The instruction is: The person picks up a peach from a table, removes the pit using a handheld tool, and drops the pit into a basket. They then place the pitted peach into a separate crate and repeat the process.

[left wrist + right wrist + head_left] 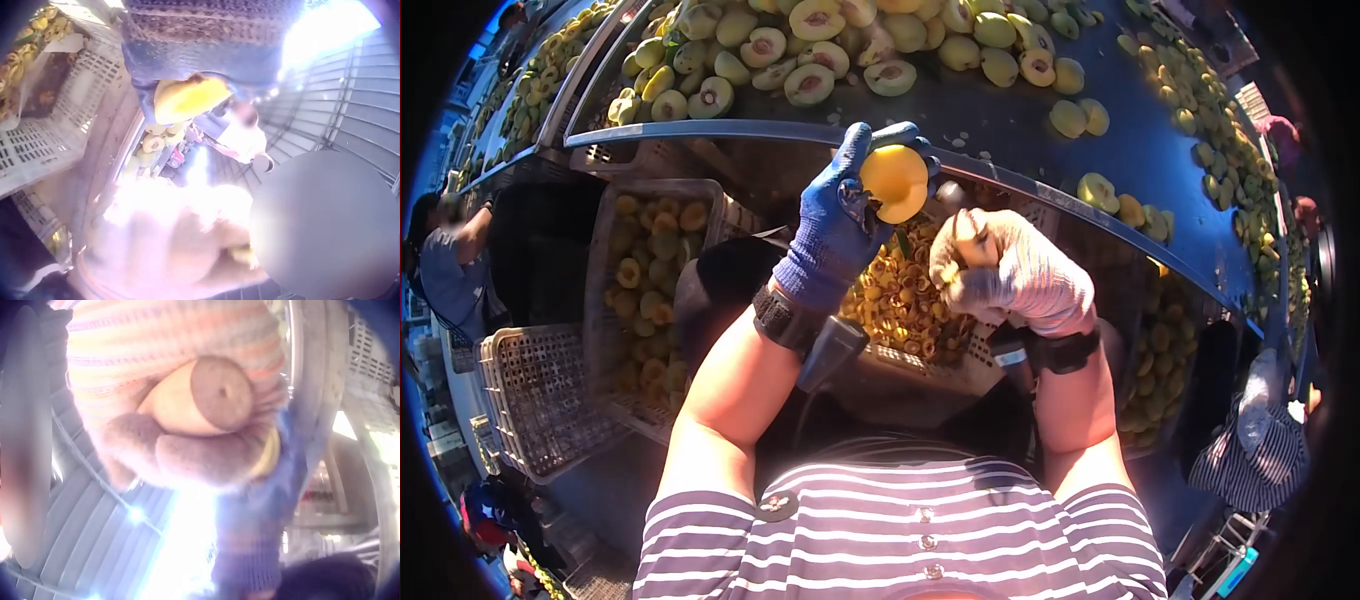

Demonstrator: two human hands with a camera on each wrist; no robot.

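A blue-gloved left hand (835, 220) grips a smooth yellow fruit (895, 184), its fingers behind the fruit. In the left wrist view the same fruit (190, 100) shows beneath the blue glove (206, 59). Just to the right, the right hand (1012, 272) in a pale striped knit glove is curled round a thick handle; the right wrist view shows the round end of this handle (222, 394) poking out of the fist (181, 447). A small yellow piece (267, 453) lies by its fingers. What the handle belongs to is hidden. The hands are apart in the head view.
Halved fruit (810, 85) covers a blue work surface whose metal edge (730, 128) runs beyond the hands. Below them is a crate of yellow scraps (910, 310). Fruit crates (718, 215) stand left and right, with an empty-looking stacked crate (540, 400) farther left. Other people are around.
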